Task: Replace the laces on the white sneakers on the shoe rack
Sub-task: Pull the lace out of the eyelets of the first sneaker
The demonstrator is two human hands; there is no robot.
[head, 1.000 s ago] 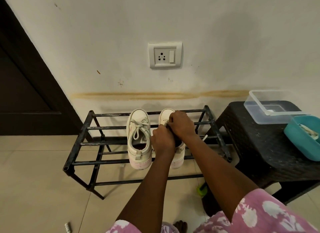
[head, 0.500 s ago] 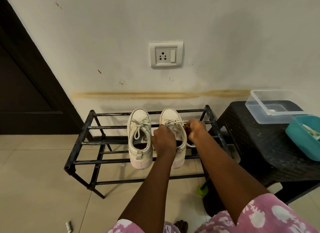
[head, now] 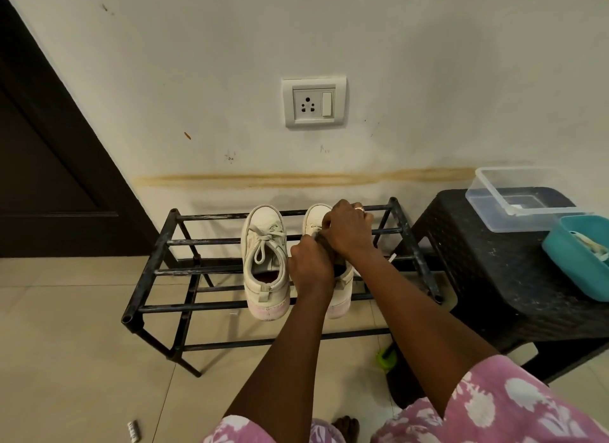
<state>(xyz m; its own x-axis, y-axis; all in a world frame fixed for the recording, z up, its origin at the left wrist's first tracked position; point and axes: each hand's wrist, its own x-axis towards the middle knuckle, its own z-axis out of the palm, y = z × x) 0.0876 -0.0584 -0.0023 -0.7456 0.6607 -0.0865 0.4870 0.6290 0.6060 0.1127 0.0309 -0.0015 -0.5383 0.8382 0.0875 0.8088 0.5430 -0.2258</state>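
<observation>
Gripping the right sneaker [head: 341, 299], left hand [head: 311, 263] touches right hand [head: 346, 231] pinching it.

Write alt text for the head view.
The left hand grips the right sneaker on a black shoe rack while the right hand covers its lacing; the left sneaker beside it is tied. A black stool holds two tubs.

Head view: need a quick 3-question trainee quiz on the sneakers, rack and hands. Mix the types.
1. True or false: the left-side white sneaker on the black metal shoe rack has its lace tied in a bow.
2. The left hand and right hand are both on: A the left-side sneaker; B the right-side white sneaker; C neither sneaker.
3. Fill in: the clear plastic box sits on the black plastic ___.
Key: 1 true; 2 B; 3 stool.
</observation>
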